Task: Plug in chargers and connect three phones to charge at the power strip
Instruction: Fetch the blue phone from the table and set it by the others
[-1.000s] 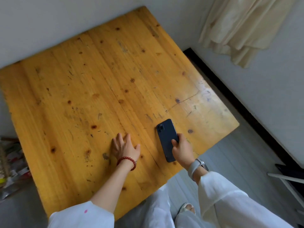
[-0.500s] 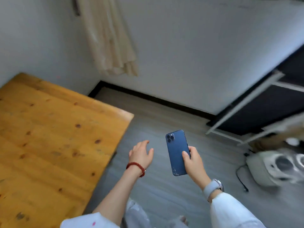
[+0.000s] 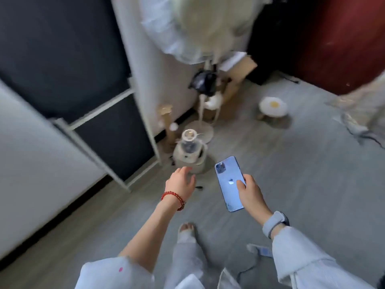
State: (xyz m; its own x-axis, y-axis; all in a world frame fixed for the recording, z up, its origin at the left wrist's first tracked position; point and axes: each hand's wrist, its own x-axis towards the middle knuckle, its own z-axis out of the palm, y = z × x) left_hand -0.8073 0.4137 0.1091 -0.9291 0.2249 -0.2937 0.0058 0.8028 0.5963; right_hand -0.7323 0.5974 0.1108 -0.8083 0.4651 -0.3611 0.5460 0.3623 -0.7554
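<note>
Over grey floor (image 3: 302, 184) now, table gone, right hand (image 3: 251, 193) gripping phone (image 3: 229, 183)

No readable text or numbers anywhere; the phone (image 3: 229, 183) back's mark is blurred.

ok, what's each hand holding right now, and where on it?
The right hand holds the blue phone by its lower half, back facing up, thumb across the back. The left hand is open and holds nothing.

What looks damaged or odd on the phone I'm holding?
The blue phone in the right hand seems cracked or chipped near its lower corner, closest to the wrist. The picture is blurred, so it could be glare.
</note>
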